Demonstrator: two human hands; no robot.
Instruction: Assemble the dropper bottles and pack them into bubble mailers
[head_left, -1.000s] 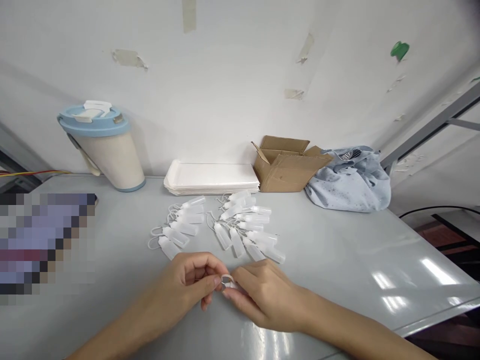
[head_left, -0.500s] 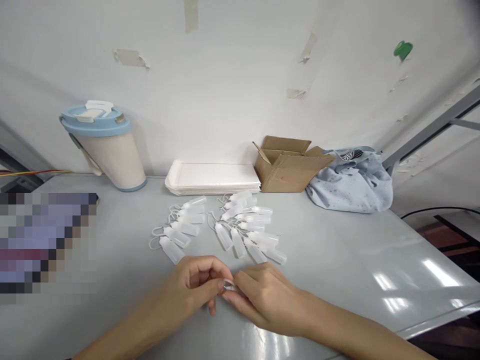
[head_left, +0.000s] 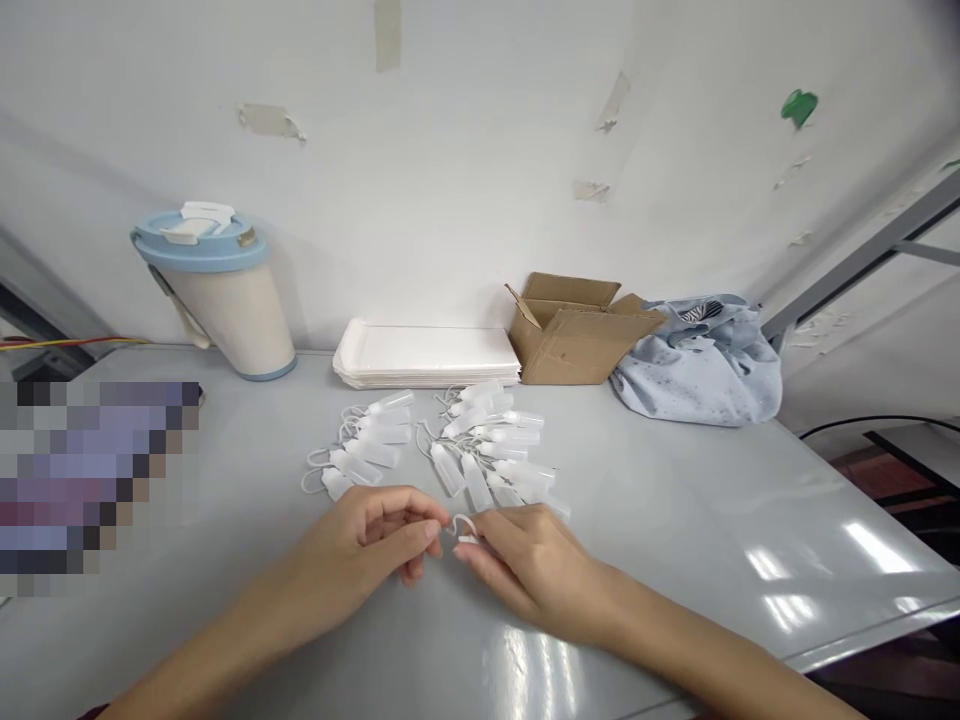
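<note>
My right hand [head_left: 529,565] is closed around a small white plastic piece with a thin looped strap [head_left: 465,520], which looks like one of the squeeze bottles; the hand covers most of it. Just left of the loop, my left hand [head_left: 390,535] is closed in a pinch, thumb against forefinger. Whatever sits between those fingertips is too small to make out. Beyond the hands lie translucent squeeze bottles with looped straps: a left group [head_left: 375,452] in a column and a right group [head_left: 510,450] more jumbled. My left hand partly covers the nearest bottle of the left group.
Against the wall stand a stack of white trays [head_left: 427,350], an open cardboard box [head_left: 585,345] and a bunched light-blue cloth [head_left: 705,370]. A cream tumbler with a blue lid [head_left: 236,300] is at back left. A pixelated flat object [head_left: 90,470] lies at the left edge.
Both hands have moved slightly up and away from me, and the fingertips have come a little apart. The looped strap now shows between them.
</note>
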